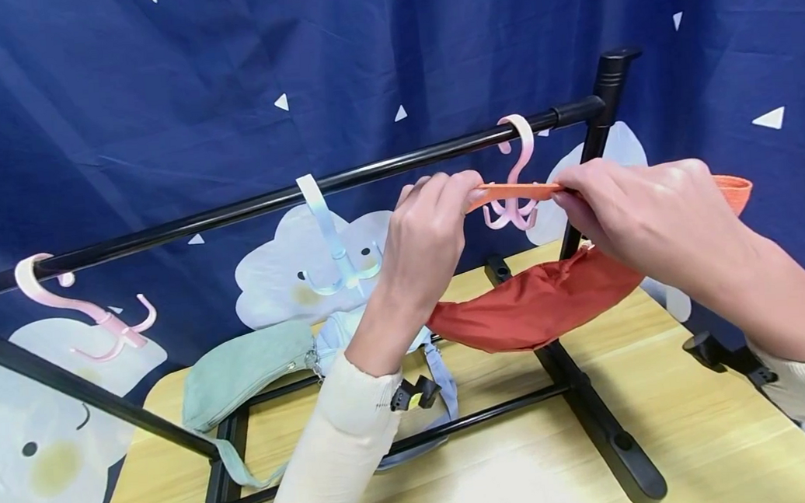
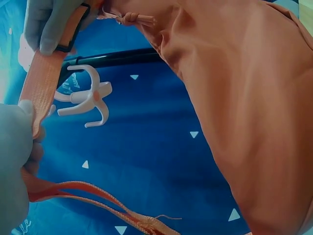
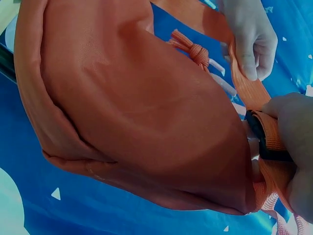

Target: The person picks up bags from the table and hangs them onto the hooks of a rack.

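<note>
A red-orange crescent-shaped shoulder bag (image 1: pixel 533 312) hangs below both hands, in front of the rack. My left hand (image 1: pixel 429 230) pinches its orange webbing strap (image 1: pixel 519 190). The right hand (image 1: pixel 641 207) grips the same strap further right, beside a black buckle (image 3: pixel 264 139). Between the hands the strap runs nearly straight, and a loop of it shows beyond the right hand. Just behind it, a pink multi-prong hook (image 1: pixel 521 150) hangs on the black rail (image 1: pixel 396 166); the strap and the hook look apart in the left wrist view. A knotted cord (image 3: pixel 195 53) sits on the bag's edge.
A blue hook (image 1: pixel 327 225) and another pink hook (image 1: pixel 98 312) hang further left on the rail. On the wooden table (image 1: pixel 500 447) under the rack lie a green bag (image 1: pixel 249 363) and a light blue bag (image 1: pixel 334 338). The rack's black foot (image 1: pixel 619 439) extends forward. A blue curtain (image 1: pixel 222 77) hangs behind.
</note>
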Demonstrator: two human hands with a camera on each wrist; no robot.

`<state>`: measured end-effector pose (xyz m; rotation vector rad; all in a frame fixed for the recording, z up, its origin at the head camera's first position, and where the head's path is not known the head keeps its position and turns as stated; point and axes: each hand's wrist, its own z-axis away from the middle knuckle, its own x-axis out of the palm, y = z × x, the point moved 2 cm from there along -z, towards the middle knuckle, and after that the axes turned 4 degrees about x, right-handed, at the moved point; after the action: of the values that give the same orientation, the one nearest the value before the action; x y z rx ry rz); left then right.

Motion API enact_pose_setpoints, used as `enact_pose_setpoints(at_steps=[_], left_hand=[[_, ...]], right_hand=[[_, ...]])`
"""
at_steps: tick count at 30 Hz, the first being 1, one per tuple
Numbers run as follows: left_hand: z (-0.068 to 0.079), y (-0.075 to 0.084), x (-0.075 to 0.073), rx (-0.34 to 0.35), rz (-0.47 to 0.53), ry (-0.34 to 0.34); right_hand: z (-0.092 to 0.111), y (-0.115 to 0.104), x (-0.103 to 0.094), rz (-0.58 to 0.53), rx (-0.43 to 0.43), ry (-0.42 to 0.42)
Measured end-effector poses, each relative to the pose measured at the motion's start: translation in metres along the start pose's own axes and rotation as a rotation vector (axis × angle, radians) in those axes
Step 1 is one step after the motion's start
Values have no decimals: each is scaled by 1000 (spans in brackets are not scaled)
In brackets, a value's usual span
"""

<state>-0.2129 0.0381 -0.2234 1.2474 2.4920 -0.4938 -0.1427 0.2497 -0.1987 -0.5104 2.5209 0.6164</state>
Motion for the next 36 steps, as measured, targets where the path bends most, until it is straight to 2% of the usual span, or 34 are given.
enact_pose_setpoints(at_steps=[5,16,23,36], left_hand=[[-2,-2,2,-5,-8,-9],[-2,-9,10,14,5,-9],[1,-11,13,-9,38,-40],[6,-10,16,-28,65,-96]], right_hand=[[0,4,3,-50,40,-3],[1,9,6,-46,40,-64],[4,10,11,-46,36,-56],[11,12,19,-60,61,-93]])
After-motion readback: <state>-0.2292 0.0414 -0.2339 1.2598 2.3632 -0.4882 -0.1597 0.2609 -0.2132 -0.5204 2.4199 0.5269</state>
